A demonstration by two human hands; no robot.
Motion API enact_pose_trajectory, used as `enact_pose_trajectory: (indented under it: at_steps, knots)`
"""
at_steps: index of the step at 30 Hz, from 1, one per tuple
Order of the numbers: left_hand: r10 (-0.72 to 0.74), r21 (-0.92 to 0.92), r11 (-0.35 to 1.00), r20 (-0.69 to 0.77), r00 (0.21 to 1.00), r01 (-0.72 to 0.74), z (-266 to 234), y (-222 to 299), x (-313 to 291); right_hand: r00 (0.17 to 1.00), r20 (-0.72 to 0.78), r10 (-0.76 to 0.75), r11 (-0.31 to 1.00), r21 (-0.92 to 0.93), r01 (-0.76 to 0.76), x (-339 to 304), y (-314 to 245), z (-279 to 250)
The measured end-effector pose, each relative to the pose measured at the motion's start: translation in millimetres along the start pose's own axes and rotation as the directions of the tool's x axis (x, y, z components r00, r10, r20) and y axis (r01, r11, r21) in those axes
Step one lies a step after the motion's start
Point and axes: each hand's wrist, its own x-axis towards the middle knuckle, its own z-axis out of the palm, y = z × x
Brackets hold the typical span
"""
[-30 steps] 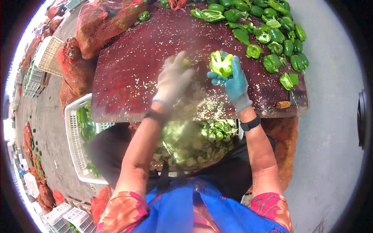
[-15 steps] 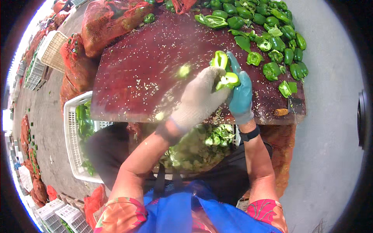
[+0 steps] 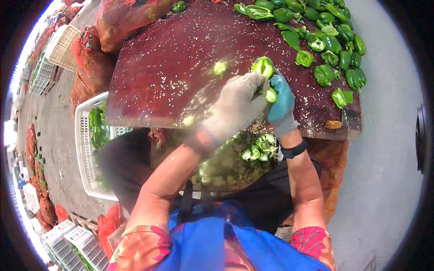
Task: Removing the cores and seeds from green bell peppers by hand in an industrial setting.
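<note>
My left hand, in a whitish knit glove, is closed on a cut green bell pepper, its pale hollow inside showing above the fingers. My right hand, in a teal-coated glove, curls round the same pepper from the right. A smaller light green piece pokes out between the two hands; whether it joins the upper part is hidden by my fingers. Both hands are over the near part of a dark red table strewn with pale seeds. A wooden-handled knife lies by the right corner.
Many green peppers, whole and cut, spread over the table's right and far side. Red mesh sacks stand on the left. A white crate holds green peppers beside my left leg. Pepper scraps lie below the table edge between my legs.
My right hand's fingers, stretched upward before, have curled in round the pepper. The opened pepper pieces have turned between my hands. The whole view has shifted slightly.
</note>
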Motion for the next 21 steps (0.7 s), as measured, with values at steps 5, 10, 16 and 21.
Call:
enact_pose_trajectory:
  at_steps: [5, 10, 16, 21]
  knots:
    - [0.005, -0.08, 0.997, -0.038, 0.999, -0.008, 9, 0, -1, 0.998, 0.051, 0.044, 0.963, 0.262, -0.056, 4, 1, 0]
    - [0.353, 0.093, 0.935, -0.344, 0.87, -0.342, 32, -7, -2, 0.997, 0.014, 0.072, 0.933, 0.352, -0.073, 6, -2, -2]
    - [-0.32, -0.554, 0.825, -0.303, 0.898, 0.107, -5, 0, -4, 0.933, 0.36, -0.007, 0.69, 0.677, -0.256, 10, -22, -22]
    - [0.075, 0.33, 0.944, -0.221, 0.972, 0.002, -43, -39, -23, 0.851, 0.52, -0.074, 0.579, 0.717, -0.388, 6, -44, -17]
